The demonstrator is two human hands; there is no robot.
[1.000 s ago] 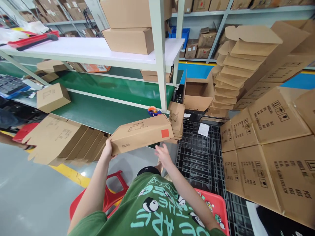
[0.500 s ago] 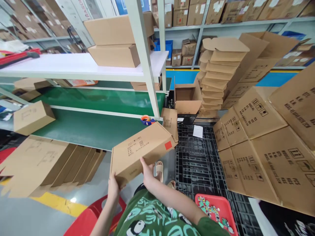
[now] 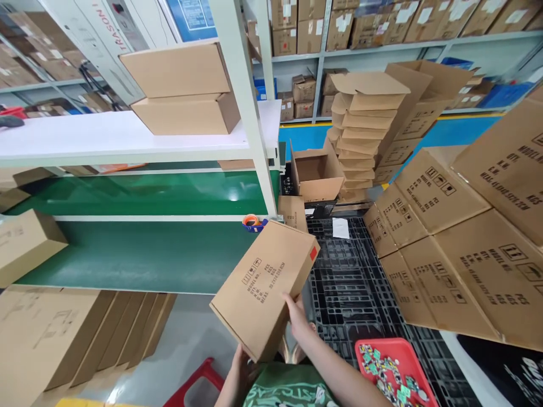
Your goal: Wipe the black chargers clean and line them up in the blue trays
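Left hand (image 3: 242, 370) half behind carton (image 3: 265, 288)

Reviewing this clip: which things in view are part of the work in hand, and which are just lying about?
In hand:
- flat cardboard box, tilted, red sticker at its far corner
- left hand at its near corner
- right hand on its right edge

Lying about:
- tape dispenser on the green conveyor
- two boxes on the white shelf
- red tray
- black pallet

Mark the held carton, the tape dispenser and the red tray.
held carton (image 3: 265, 285), head view, middle of its printed top face
tape dispenser (image 3: 252, 222), head view, its orange roll
red tray (image 3: 375, 343), head view, its near-left rim
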